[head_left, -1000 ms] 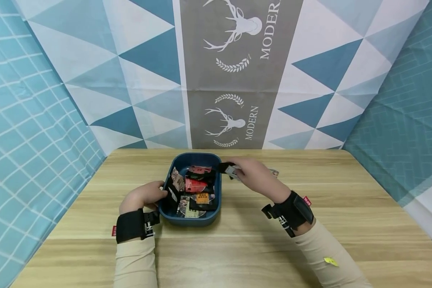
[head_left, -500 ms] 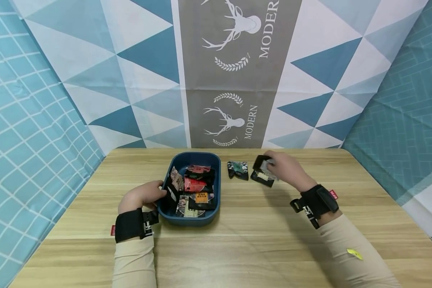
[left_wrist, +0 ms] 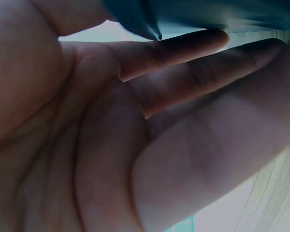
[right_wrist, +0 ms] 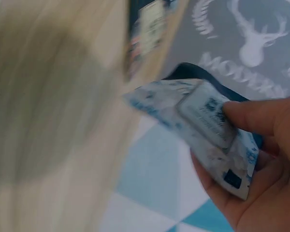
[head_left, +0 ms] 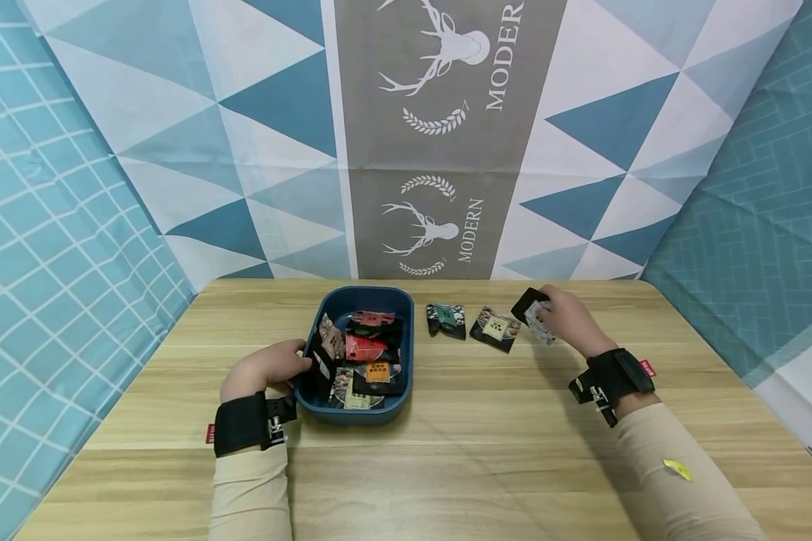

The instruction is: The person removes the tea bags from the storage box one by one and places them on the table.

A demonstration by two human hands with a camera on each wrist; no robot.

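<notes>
A blue plastic bin [head_left: 355, 415] stands on the table, several small snack packets [head_left: 365, 348] in it. My left hand [head_left: 268, 370] grips the bin's left wall. The left wrist view has its fingers [left_wrist: 198, 75] spread along the bin's dark blue underside. My right hand [head_left: 573, 319] pinches a small packet [right_wrist: 203, 116], white and blue printed with a dark back, between thumb and fingers. It is held over the table's back right, beside a black packet with a pale label [head_left: 495, 328].
A black packet with a green label [head_left: 446, 321] lies between the bin and the pale-labelled packet. Behind the table [head_left: 446, 481] hangs a cloth with triangles and deer [head_left: 419, 225]. Blue tile-patterned cloths hang at the left [head_left: 61, 188] and right [head_left: 758, 225].
My right hand has carried its packet from the bin's right rim rightward, past the two packets on the table, which came into view. The left hand has stayed on the bin.
</notes>
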